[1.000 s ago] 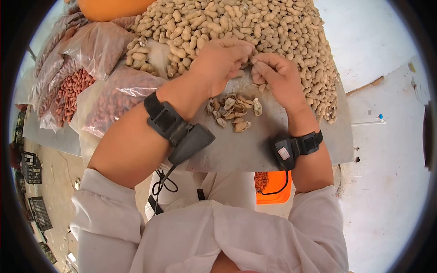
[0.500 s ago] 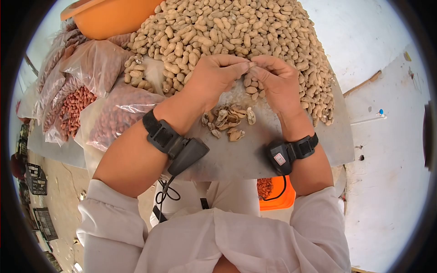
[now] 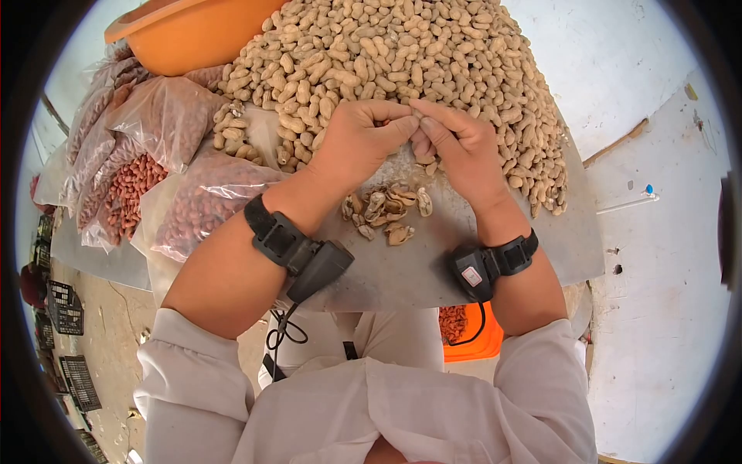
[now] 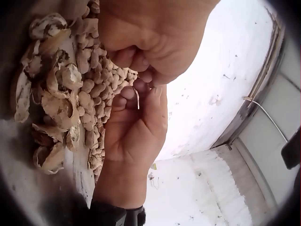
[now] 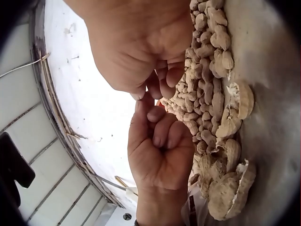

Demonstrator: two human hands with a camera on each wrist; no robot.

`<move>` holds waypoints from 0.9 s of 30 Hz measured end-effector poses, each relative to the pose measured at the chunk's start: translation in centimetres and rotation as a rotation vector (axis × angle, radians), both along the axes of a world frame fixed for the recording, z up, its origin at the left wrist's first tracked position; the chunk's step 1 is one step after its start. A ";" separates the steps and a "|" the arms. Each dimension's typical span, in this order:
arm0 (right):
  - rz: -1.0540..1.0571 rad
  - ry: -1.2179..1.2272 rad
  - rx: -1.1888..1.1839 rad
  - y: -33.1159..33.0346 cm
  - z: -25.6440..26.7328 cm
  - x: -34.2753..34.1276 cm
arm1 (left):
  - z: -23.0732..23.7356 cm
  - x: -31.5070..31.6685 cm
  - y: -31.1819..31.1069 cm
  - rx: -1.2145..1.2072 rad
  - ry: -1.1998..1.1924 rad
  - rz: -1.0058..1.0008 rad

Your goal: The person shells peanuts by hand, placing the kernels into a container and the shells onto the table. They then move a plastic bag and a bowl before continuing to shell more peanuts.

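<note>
Peanuts (image 3: 464,54) are heaped on the table (image 3: 386,272) in the head view; one, largely hidden, appears pinched between the fingertips of the left hand (image 3: 359,141) and right hand (image 3: 468,155). In the left wrist view, a thin shell edge (image 4: 137,98) is seen at the right hand. In the right wrist view, opened shells (image 5: 225,195) are noted near the heap. Light, even pressure along the seam is advised.

No legible text: white label (image 3: 471,276) on right wrist camera (image 3: 473,259), its print unreadable.
</note>
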State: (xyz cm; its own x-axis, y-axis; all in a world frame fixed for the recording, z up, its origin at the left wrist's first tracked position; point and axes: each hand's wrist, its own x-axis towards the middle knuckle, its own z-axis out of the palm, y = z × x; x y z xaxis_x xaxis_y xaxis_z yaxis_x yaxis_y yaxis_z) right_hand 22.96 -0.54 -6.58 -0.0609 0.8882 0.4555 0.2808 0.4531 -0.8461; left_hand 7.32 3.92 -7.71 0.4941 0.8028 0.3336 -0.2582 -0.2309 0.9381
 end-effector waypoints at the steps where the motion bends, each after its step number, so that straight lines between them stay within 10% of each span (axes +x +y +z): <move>1: -0.014 -0.016 0.000 -0.2 0.1 -0.1 | 0.0 0.0 0.1 0.014 0.024 0.015; 27: -0.171 -0.282 0.254 -0.5 0.2 -0.5 | 0.2 -0.1 -0.4 -0.352 -0.158 -0.051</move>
